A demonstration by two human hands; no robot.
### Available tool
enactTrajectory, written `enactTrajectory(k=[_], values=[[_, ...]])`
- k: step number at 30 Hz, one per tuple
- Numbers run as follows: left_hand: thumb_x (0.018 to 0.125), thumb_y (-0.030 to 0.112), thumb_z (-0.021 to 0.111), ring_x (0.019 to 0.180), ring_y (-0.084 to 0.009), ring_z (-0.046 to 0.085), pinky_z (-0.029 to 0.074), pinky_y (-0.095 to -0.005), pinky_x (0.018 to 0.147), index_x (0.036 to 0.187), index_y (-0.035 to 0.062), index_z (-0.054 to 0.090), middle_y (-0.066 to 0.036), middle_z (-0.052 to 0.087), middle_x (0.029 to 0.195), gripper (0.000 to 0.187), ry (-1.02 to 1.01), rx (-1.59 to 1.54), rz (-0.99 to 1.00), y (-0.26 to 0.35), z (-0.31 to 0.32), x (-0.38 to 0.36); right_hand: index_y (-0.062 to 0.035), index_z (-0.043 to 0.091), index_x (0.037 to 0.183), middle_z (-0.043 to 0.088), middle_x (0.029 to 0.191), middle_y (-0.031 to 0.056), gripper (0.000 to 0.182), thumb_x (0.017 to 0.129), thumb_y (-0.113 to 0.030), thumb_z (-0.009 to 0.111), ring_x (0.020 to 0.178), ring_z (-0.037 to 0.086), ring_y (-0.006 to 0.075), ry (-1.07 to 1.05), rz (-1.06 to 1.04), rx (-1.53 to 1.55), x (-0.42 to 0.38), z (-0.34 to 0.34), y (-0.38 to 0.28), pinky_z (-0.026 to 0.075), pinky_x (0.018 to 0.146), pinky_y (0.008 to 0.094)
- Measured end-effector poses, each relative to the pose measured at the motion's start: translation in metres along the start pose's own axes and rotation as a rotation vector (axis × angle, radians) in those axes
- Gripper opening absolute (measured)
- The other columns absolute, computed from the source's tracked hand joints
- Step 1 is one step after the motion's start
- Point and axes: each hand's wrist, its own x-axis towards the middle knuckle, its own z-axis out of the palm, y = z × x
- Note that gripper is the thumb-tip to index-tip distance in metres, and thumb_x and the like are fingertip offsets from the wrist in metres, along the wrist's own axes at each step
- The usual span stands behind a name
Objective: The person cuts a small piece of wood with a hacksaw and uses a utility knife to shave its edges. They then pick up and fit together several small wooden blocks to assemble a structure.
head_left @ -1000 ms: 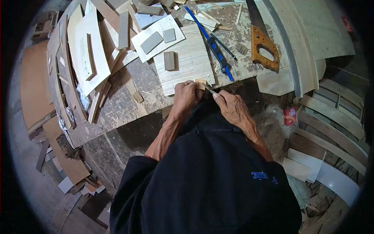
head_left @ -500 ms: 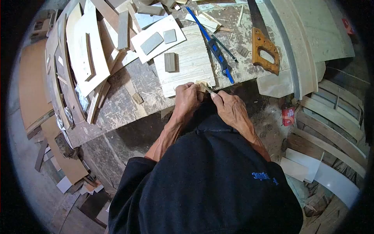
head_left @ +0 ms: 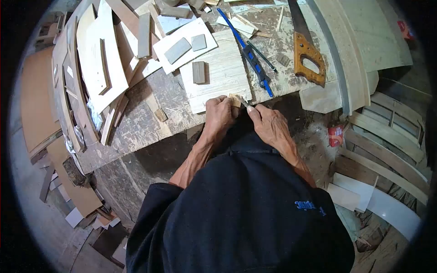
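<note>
My left hand (head_left: 219,114) is closed on a small pale wood piece (head_left: 236,100) at the bench's front edge, by the lower edge of a light wooden board (head_left: 218,68). My right hand (head_left: 270,123) is wrapped round a thin tool (head_left: 246,103), whose tip meets the wood piece; the handle is mostly hidden in the palm. On the board lies a grey-brown block (head_left: 199,73). Beyond it, a white panel (head_left: 205,29) bears two grey rectangular pieces (head_left: 178,50).
Right of the board are a blue tool (head_left: 251,59), a dark pen-like stick (head_left: 264,58) and a handsaw with a wooden handle (head_left: 309,61). Wood strips and sheets (head_left: 102,54) are piled on the left. Curved boards (head_left: 382,136) and a red packet (head_left: 336,135) are at right.
The wood piece between my hands shows slightly more, and the tool tip has shifted a little. Both hands keep their grip; the view has moved very slightly.
</note>
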Motion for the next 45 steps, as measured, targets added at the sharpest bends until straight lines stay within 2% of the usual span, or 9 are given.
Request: enactTrajectory(k=[6,12,16,18,24,25,30,42,45], values=[[0.074,-0.004,0.064,0.058,-0.0183,0.059,0.046,-0.0328,0.050,0.079,-0.0038,0.065,-0.011,0.061,0.067,0.005,-0.002,-0.092,-0.233,0.008,-0.001,0.001,-0.0027,0.063,0.090,0.066,0.081,0.0271,0.044,0.099,-0.043,0.046,0.081,0.064,0.0487,-0.044,0.013,-0.032,-0.001,-0.003,0.002,0.049,0.073,0.0549],[0.084,0.004,0.056,0.050,-0.0149,0.051,0.040,-0.0318,0.046,0.073,-0.0041,0.062,-0.007,0.057,0.061,0.014,0.029,0.047,0.143,-0.006,0.003,-0.001,-0.0043,0.065,0.096,0.067,0.083,0.0265,0.043,0.100,-0.043,0.046,0.085,0.065,0.0481,0.003,0.047,-0.017,0.004,0.002,-0.004,0.049,0.075,0.0543],[0.092,0.014,0.056,0.045,-0.0112,0.047,0.034,-0.0277,0.042,0.075,0.0019,0.059,-0.004,0.055,0.060,0.021,0.008,-0.385,-0.397,0.022,-0.002,-0.001,-0.0052,0.065,0.100,0.067,0.085,0.0272,0.044,0.100,-0.043,0.044,0.088,0.065,0.0481,0.011,0.038,-0.024,0.003,0.003,-0.005,0.049,0.077,0.0548],[0.094,0.018,0.053,0.043,-0.0105,0.042,0.030,-0.0264,0.040,0.077,0.0037,0.058,-0.003,0.053,0.059,0.023,-0.023,-0.260,-0.148,0.004,-0.001,-0.005,-0.0054,0.065,0.101,0.067,0.087,0.0280,0.044,0.100,-0.044,0.043,0.090,0.064,0.0484,0.002,0.060,-0.024,0.002,0.004,-0.003,0.049,0.078,0.0557],[0.099,0.018,0.048,0.046,-0.0138,0.051,0.040,-0.0260,0.043,0.092,0.0022,0.055,-0.007,0.060,0.066,0.019,-0.023,-0.581,-0.324,0.018,-0.007,-0.019,-0.0013,0.064,0.097,0.064,0.076,0.0233,0.047,0.102,-0.043,0.041,0.071,0.062,0.0454,-0.092,0.131,0.295,0.010,0.013,0.013,0.048,0.070,0.0511],[0.100,0.017,0.047,0.048,-0.0157,0.054,0.044,-0.0274,0.046,0.097,0.0012,0.053,-0.010,0.063,0.070,0.017,-0.023,-0.620,-0.323,0.018,-0.006,-0.018,0.0013,0.063,0.092,0.063,0.072,0.0145,0.049,0.102,-0.043,0.043,0.063,0.059,0.0318,-0.081,0.134,0.361,0.011,0.015,0.017,0.047,0.065,0.0426],[0.103,0.017,0.043,0.056,-0.0176,0.060,0.050,-0.0291,0.051,0.109,-0.0002,0.045,-0.015,0.067,0.080,0.018,-0.072,-0.737,-0.195,0.016,0.000,-0.021,0.0033,0.063,0.094,0.061,0.071,0.0041,0.034,0.098,-0.030,0.057,0.064,0.056,0.0106,-0.131,0.015,0.835,0.010,0.008,0.009,0.046,0.059,0.0286],[0.098,0.013,0.057,0.065,-0.0089,0.055,0.046,-0.0262,0.060,0.108,-0.0035,0.059,-0.004,0.064,0.077,0.020,-0.092,-0.271,0.028,0.013,-0.016,-0.020,0.0017,0.066,0.092,0.062,0.074,0.0045,0.021,0.087,-0.018,0.070,0.069,0.056,0.0119,-0.046,-0.314,0.342,0.026,-0.005,0.009,0.046,0.064,0.0297],[0.096,0.014,0.061,0.066,-0.0077,0.058,0.047,-0.0245,0.059,0.096,-0.0031,0.070,-0.004,0.068,0.078,0.019,-0.135,-0.223,-0.038,0.018,-0.025,-0.018,0.0028,0.064,0.095,0.062,0.076,0.0128,0.029,0.091,-0.026,0.063,0.070,0.060,0.0227,0.052,-0.285,0.324,0.025,0.000,0.009,0.048,0.067,0.0360]])
